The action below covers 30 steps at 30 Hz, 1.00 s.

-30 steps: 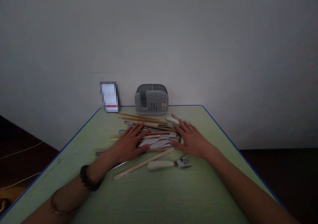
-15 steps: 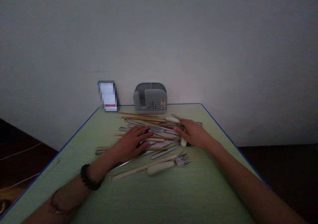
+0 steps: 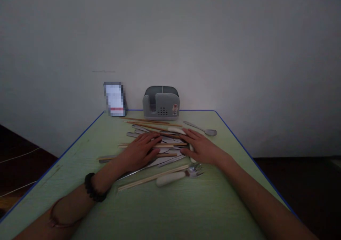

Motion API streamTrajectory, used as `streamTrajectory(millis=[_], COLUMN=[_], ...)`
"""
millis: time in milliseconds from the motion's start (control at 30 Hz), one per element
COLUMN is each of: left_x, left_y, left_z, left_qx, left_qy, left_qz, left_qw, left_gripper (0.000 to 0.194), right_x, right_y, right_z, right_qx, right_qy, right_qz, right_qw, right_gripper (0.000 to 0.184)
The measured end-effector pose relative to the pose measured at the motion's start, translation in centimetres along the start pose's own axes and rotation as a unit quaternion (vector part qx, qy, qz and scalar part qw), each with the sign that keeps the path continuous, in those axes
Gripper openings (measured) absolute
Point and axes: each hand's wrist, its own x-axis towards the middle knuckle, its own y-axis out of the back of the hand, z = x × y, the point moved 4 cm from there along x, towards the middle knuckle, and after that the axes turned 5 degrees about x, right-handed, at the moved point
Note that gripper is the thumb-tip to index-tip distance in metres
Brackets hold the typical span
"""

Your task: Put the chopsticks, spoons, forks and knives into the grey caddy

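A loose heap of chopsticks (image 3: 149, 145) and metal knives (image 3: 165, 159) covers the middle of the table. My left hand (image 3: 142, 150) lies palm down over the heap's left part, fingers stretched to the right. Flat on its right end rests my right hand (image 3: 201, 147), fingers spread and pointing left, touching white handles (image 3: 177, 130) that it partly hides. In front of the heap lie a fork (image 3: 195, 173) beside a white handle (image 3: 170, 178) and a pair of pale chopsticks (image 3: 153, 178). Beyond my right hand is a metal spoon (image 3: 210, 131).
A grey utensil holder (image 3: 167, 107) with a divider stands at the table's back edge against the wall. Left of it a phone (image 3: 115, 99) leans upright, its screen blurred. The green table (image 3: 170, 211) has a blue edge.
My right hand has slid slightly left and nearer, pushing white handles and cutlery leftward. The spoon at the back right now shows in full. My left hand stays nearly in place.
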Motion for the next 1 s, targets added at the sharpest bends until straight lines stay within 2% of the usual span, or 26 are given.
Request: streamTrajectory(millis=[100, 200, 267, 333, 433, 533, 700, 767, 867, 1000], left_x=[0.1, 0.2, 0.2, 0.3, 0.2, 0.2, -0.1, -0.1, -0.2, -0.1], left_y=[-0.2, 0.0, 0.1, 0.3, 0.4, 0.5, 0.0, -0.2, -0.3, -0.2], left_z=[-0.4, -0.6, -0.7, -0.9, -1.1, -1.3, -1.3, -1.1, -1.0, -1.1], left_qx=[0.014, 0.017, 0.016, 0.020, 0.031, 0.020, -0.018, -0.018, -0.006, 0.013], left_qy=[0.022, 0.043, 0.055, 0.066, 0.082, 0.077, 0.025, 0.016, 0.030, 0.068], left_qz=[-0.008, -0.005, 0.000, 0.002, 0.005, 0.010, -0.020, -0.036, -0.030, -0.019], left_qw=[1.000, 0.999, 0.998, 0.998, 0.996, 0.997, 0.999, 0.999, 0.999, 0.997], left_gripper=[0.046, 0.045, 0.043, 0.040, 0.039, 0.039, 0.041, 0.043, 0.047, 0.050], right_x=[0.1, 0.2, 0.1, 0.0, -0.1, 0.0, 0.0, 0.0, 0.0, 0.1], right_y=[0.5, 1.2, 1.5, 1.4, 0.6, 0.0, 0.0, 0.1, 0.3, 0.3], right_z=[1.0, 1.8, 2.2, 2.6, 3.1, 3.2, 2.5, 2.0, 1.1, 0.8], right_qx=[-0.022, -0.030, -0.039, -0.053, -0.055, -0.032, 0.010, 0.022, 0.031, 0.015], right_qy=[-0.039, -0.078, -0.118, -0.158, -0.185, -0.161, -0.117, -0.087, -0.038, -0.053], right_qz=[0.032, 0.101, 0.150, 0.172, 0.125, 0.067, 0.022, 0.015, 0.016, 0.056], right_qw=[0.999, 0.991, 0.981, 0.971, 0.973, 0.984, 0.993, 0.996, 0.999, 0.997], right_gripper=[0.049, 0.046, 0.049, 0.055, 0.059, 0.060, 0.062, 0.059, 0.054, 0.051])
